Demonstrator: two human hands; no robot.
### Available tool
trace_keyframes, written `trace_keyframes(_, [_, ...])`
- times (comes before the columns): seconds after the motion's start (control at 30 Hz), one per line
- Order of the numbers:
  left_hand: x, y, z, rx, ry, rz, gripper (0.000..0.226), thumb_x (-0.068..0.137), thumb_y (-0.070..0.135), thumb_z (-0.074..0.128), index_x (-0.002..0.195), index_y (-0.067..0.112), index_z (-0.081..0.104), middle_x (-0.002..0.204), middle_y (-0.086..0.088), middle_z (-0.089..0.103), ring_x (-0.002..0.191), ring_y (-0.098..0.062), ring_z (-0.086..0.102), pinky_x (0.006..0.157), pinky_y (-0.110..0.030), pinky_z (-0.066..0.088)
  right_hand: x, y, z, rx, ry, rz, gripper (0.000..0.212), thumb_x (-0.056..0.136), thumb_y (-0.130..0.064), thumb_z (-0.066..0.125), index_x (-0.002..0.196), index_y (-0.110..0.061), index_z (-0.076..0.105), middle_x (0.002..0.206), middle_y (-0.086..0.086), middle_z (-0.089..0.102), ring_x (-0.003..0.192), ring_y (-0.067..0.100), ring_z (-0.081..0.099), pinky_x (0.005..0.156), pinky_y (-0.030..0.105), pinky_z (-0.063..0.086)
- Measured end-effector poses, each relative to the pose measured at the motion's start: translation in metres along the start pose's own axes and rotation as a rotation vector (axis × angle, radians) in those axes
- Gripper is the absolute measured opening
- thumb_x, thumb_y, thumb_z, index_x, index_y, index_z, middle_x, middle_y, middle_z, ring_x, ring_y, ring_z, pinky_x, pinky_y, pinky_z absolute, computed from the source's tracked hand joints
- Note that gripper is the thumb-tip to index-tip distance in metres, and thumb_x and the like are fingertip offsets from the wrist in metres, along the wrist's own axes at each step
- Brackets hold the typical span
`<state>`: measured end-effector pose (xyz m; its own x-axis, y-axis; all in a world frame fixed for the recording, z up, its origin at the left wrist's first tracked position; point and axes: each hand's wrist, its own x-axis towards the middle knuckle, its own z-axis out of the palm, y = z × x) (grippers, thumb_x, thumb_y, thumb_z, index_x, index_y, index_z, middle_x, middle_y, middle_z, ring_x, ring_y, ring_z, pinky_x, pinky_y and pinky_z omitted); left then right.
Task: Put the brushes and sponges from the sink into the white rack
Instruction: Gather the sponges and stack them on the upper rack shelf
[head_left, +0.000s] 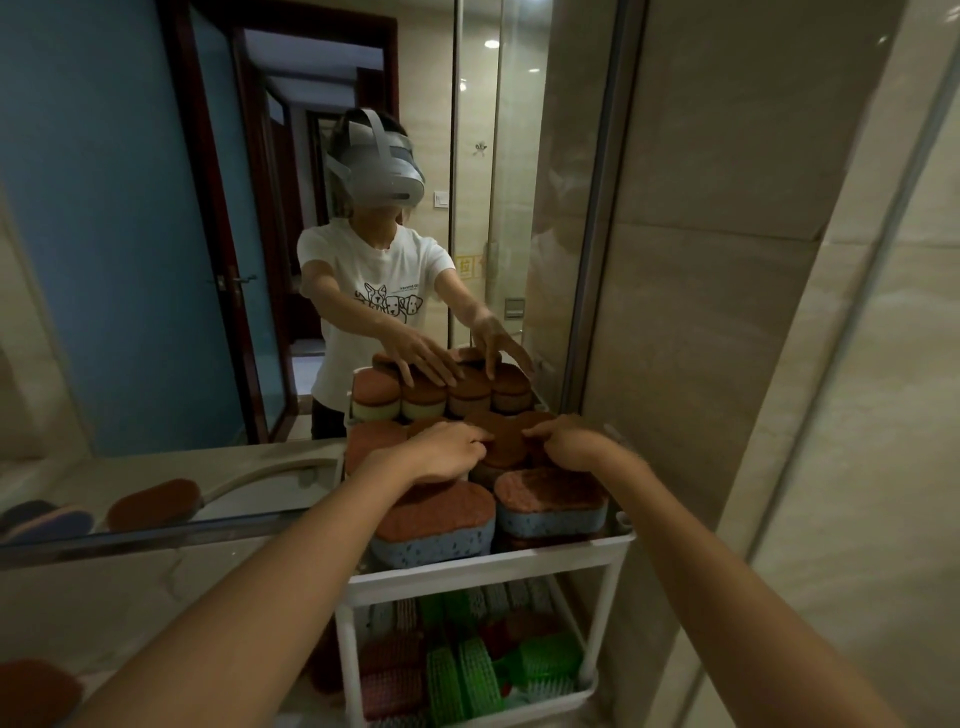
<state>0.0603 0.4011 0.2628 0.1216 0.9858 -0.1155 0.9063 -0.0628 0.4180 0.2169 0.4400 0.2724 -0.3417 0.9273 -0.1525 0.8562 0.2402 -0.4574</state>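
Note:
A white two-tier rack stands against the mirror at centre right. Its top shelf holds several sponges with brown scouring tops; two large blue-bodied ones sit at the front. Both my hands rest on the brown sponges at the back of that shelf. My left hand lies palm down with its fingers bent onto one sponge. My right hand presses beside it, fingers curled on a sponge top. The lower shelf carries green, pink and grey scrub brushes.
A mirror behind the rack reflects a person in a headset and the same sponges. On the counter at left a long-handled brown sponge brush lies by the mirror. A brown sponge shows at the bottom left. A tiled wall stands on the right.

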Motion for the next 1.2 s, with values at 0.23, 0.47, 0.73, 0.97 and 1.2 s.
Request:
trace_keyframes(0.23, [-0.025,-0.001,-0.019,-0.33,0.379,-0.051,0.046,0.096,0.009,0.038,0.142,0.016,0.037,0.132,-0.004,0.049,0.108,-0.026,0.056,0.068,-0.022,0.043,-0.025,-0.032,0.007,0.203,0.328,-0.291,0.039,0.09,0.001,0.04,0.123,-0.006,0.059,0.129,0.012,0.058,0.118,0.026,0.054,0.096,0.033,0.045])
trace_keyframes(0.47, [-0.122,-0.052,-0.027,-0.489,0.698,-0.22,0.024,0.091,0.008,0.041,0.087,0.019,0.062,0.096,-0.009,0.066,0.094,-0.028,0.063,0.087,-0.042,0.053,-0.076,-0.12,0.079,0.358,0.419,-0.569,0.03,0.086,-0.004,0.051,0.11,-0.007,0.068,0.113,0.011,0.068,0.107,0.023,0.061,0.083,0.021,0.041])
trace_keyframes(0.73, [-0.245,-0.162,0.082,-0.725,0.7,-0.619,0.03,0.094,0.007,0.04,0.071,0.02,0.053,0.068,-0.005,0.056,0.051,-0.004,0.058,0.055,-0.014,0.048,-0.122,-0.158,0.239,0.409,0.017,-0.404,0.028,0.089,-0.009,0.048,0.11,-0.009,0.067,0.116,0.014,0.067,0.11,0.029,0.059,0.089,0.031,0.044])
trace_keyframes(0.97, [-0.301,-0.25,0.234,-0.87,0.198,-0.967,0.02,0.089,0.009,0.049,0.095,0.002,0.067,0.092,-0.021,0.068,0.092,-0.036,0.064,0.096,-0.044,0.049,-0.132,-0.101,0.406,0.149,-0.399,-0.065,0.029,0.095,-0.016,0.045,0.106,0.005,0.062,0.113,0.023,0.063,0.106,0.035,0.059,0.087,0.037,0.044])
trace_keyframes(1.2, [-0.301,-0.29,0.299,-0.962,0.006,-1.095,0.009,0.09,0.011,0.046,0.085,0.011,0.054,0.107,-0.025,0.062,0.095,-0.032,0.06,0.082,-0.037,0.047,-0.126,-0.076,0.49,-0.1,-0.552,0.225,0.059,0.093,-0.04,0.046,0.137,-0.002,0.034,0.137,0.021,0.039,0.129,0.04,0.038,0.105,0.045,0.035])
